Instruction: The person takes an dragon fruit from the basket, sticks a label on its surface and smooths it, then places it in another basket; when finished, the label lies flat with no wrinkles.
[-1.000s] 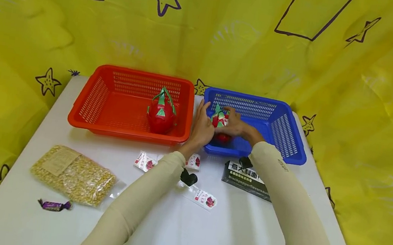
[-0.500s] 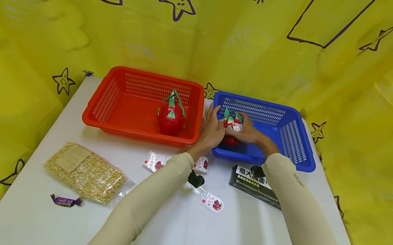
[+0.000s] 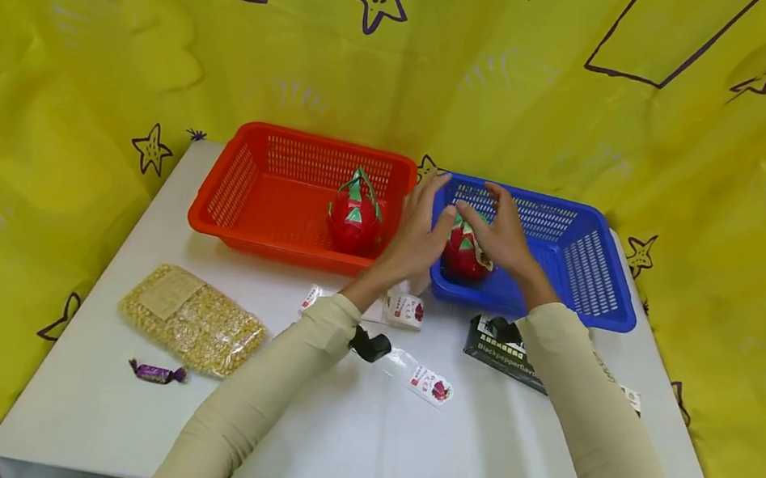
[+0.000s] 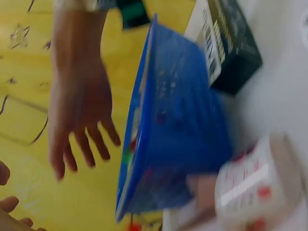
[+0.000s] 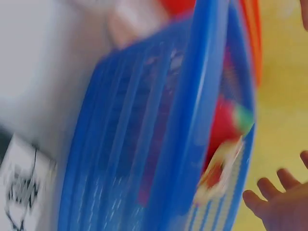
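Note:
A red dragon fruit (image 3: 461, 257) with green scales sits at the left end of the blue basket (image 3: 585, 288). In the right wrist view a paper label (image 5: 219, 171) stands out from its side. My left hand (image 3: 416, 235) hovers over the gap between the baskets, fingers spread. Above the dragon fruit, my right hand (image 3: 506, 238) is raised with its fingers apart, holding nothing; the left wrist view shows that hand (image 4: 82, 101) loosely extended. Another dragon fruit (image 3: 354, 227) stands in the red basket (image 3: 269, 211).
Before the baskets lie a white labelled loop (image 3: 406, 310) and a clear strip with a dragon fruit label (image 3: 432, 385). A black box (image 3: 506, 358) is under the right forearm. A bag of corn kernels (image 3: 195, 323) and a purple wrapped candy (image 3: 158, 374) lie at left.
Both hands have come off the dragon fruit in the blue basket and risen, fingers spreading. The label now shows at its right side. The head view has shifted, moving the scene right.

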`<action>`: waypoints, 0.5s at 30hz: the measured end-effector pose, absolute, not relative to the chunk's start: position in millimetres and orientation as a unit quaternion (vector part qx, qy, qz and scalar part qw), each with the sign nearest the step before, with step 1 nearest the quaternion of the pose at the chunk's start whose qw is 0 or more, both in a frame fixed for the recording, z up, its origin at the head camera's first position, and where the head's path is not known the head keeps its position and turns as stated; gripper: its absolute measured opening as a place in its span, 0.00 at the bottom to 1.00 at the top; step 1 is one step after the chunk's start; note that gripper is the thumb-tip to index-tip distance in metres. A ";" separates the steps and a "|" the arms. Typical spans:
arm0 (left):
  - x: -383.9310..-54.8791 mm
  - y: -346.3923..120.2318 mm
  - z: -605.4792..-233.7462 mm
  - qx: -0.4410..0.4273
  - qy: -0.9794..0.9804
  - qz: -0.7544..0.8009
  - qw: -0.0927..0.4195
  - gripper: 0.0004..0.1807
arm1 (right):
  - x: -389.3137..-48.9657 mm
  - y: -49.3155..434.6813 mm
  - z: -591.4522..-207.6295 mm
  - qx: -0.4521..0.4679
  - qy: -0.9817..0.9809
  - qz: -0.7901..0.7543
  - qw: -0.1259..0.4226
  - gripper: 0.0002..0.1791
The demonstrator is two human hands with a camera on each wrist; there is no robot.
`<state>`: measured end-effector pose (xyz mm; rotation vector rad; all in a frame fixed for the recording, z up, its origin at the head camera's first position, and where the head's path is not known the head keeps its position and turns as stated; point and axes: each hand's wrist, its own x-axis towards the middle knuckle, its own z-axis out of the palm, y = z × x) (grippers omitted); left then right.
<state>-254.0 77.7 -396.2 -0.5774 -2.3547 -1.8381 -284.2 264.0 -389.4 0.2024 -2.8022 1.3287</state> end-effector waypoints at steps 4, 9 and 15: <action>-264.8 35.0 -388.9 -0.165 -0.783 -0.591 0.097 0.29 | -273.8 235.7 -381.7 0.069 -0.875 0.474 0.069 0.39; -272.4 -3.7 -390.5 -0.141 -0.801 -0.570 0.120 0.28 | -257.3 198.5 -377.3 0.082 -0.846 0.523 0.055 0.38; -271.0 -28.9 -391.8 -0.133 -0.810 -0.565 0.090 0.28 | -239.3 167.1 -382.5 0.076 -0.822 0.564 0.002 0.39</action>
